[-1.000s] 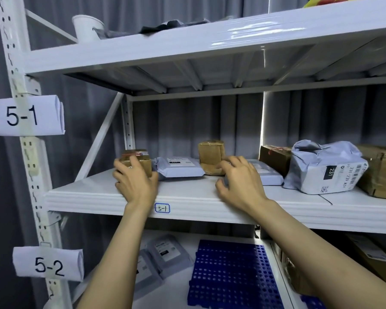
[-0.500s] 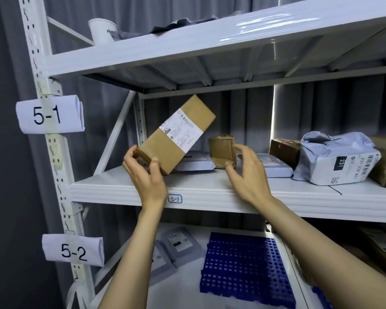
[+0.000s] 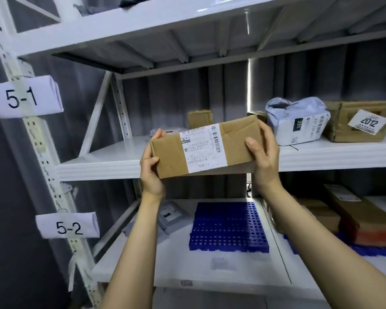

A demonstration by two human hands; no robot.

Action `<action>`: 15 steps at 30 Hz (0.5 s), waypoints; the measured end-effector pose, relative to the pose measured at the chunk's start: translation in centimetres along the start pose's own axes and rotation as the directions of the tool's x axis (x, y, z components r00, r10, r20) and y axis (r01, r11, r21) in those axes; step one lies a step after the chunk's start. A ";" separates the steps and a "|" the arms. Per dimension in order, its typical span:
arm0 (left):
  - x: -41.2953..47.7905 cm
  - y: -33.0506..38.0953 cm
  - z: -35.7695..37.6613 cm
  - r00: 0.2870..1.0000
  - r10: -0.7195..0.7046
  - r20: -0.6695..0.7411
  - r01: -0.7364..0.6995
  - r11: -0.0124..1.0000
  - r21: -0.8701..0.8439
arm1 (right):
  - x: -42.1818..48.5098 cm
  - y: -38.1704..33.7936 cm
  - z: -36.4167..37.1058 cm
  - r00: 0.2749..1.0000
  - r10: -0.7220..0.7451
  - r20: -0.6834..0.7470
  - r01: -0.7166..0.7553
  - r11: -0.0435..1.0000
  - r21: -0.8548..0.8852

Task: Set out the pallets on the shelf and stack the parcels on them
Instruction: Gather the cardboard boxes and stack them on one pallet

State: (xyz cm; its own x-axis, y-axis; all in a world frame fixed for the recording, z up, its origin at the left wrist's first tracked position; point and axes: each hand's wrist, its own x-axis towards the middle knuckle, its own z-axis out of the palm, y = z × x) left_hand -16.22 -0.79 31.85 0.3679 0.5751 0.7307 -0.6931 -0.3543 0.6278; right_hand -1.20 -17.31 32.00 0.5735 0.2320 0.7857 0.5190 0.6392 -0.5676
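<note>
– At mid-frame, where do we have our fingers (image 3: 252,144)?

– Curled round the two short ends of the brown parcel (image 3: 169,157). Our left hand (image 3: 151,175) grips the lower-left end, thumb on the face toward us. Our right hand (image 3: 265,157) grips the right end, thumb on the front and the other fingers wrapped behind.

– So the parcel is off the shelf?

– Yes. We hold it in the air in front of the middle shelf (image 3: 98,168), with its white label (image 3: 204,148) facing us. Its long axis runs left to right across the frame, the right end a little higher.

– And which way does it go from there?

– Straight down the frame, we judge. The blue pallet (image 3: 227,228) lies on the lower shelf (image 3: 210,275), below the parcel and between our forearms, with nothing on it that we can see.

– Which hand is nearer to it?

– The right, by a little. That forearm passes just beside the pallet's right edge, while the left one is farther off, beside the grey bags (image 3: 172,216).

– Anything to turn?

– The pallet's long side seems to run away from us, so our parcel would land crosswise unless we turn it. We would first bring it down past the middle shelf's front edge, with both ends gripped.
</note>
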 end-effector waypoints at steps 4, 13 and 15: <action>-3.3 -1.0 2.3 0.996 -0.060 0.067 0.060 0.998 -0.009 | -3.4 0.5 -3.2 0.994 0.013 -0.112 -0.010 1.000 0.029; -10.7 -4.5 6.0 0.978 -0.172 0.118 0.170 0.985 0.025 | -11.4 1.6 -10.7 0.955 0.142 -0.260 -0.153 0.988 -0.021; -12.5 -6.0 6.6 0.968 -0.220 0.119 0.216 0.975 0.044 | -13.5 2.3 -12.1 0.934 0.208 -0.291 -0.227 0.973 -0.033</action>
State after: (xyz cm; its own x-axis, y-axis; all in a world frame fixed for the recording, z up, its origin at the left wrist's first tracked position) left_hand -12.62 -10.71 20.75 0.5828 0.5467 0.6012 -0.5688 -0.2539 0.7823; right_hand -0.08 -27.85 17.12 0.8277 0.1362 0.5444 0.3961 0.5454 -0.7387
